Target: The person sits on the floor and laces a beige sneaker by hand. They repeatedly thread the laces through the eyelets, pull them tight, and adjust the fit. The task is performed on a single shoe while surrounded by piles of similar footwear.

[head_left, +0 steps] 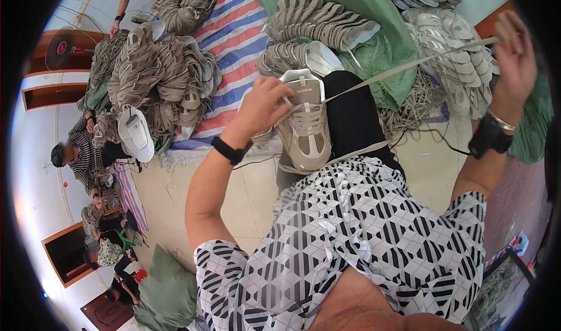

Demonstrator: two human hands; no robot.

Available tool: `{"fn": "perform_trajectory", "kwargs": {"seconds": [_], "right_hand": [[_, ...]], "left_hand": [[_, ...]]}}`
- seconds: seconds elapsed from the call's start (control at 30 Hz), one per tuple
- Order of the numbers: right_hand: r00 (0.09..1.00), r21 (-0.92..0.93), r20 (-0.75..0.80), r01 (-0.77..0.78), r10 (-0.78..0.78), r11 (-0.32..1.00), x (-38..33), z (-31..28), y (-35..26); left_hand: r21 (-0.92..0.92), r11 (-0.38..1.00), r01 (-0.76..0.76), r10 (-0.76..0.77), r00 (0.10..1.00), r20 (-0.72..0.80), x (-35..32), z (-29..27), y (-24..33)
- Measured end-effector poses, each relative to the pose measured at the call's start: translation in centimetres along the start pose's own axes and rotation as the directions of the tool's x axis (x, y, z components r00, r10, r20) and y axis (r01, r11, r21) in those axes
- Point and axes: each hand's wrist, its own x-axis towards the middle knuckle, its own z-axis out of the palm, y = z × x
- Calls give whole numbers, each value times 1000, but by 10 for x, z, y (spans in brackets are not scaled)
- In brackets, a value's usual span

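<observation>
A beige and tan shoe upper (316, 147) with a white lining lies on my dark-trousered lap, toe toward me. Its front is criss-crossed by lacing. My left hand (266, 104) is closed at the left side of the upper, by its tongue and top eyelets; the fingertips partly hide what they pinch. A flat beige shoelace (403, 68) runs taut from the upper's right eyelets up to my right hand (515, 59), raised far out to the right with its fingers closed on the lace. Another loose strand (356, 151) crosses my lap below the upper.
Stacked beige uppers (318, 24) lie on a green sack (388, 68) ahead, with whiter ones (450, 44) to the right. More uppers pile up (155, 68) on a striped sheet (231, 24) at left. Loose laces (412, 103) heap near my knee. Several people work along the left.
</observation>
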Motion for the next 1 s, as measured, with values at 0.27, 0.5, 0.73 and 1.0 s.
{"fn": "perform_trajectory", "kwargs": {"seconds": [0.27, 0.5, 0.73, 1.0], "right_hand": [[737, -632, -330, -637, 589, 442, -68, -25, 207], [814, -928, 99, -131, 572, 348, -65, 5, 336], [680, -969, 214, 240, 701, 62, -63, 18, 347], [744, -828, 185, 470, 642, -306, -43, 9, 340]], "left_hand": [[73, 997, 7, -25, 967, 254, 2, -11, -9], [87, 995, -47, 35, 990, 136, -9, -6, -6], [-48, 991, 126, -124, 992, 36, -34, 13, -17], [-205, 966, 157, -171, 984, -52, -33, 17, -12]]}}
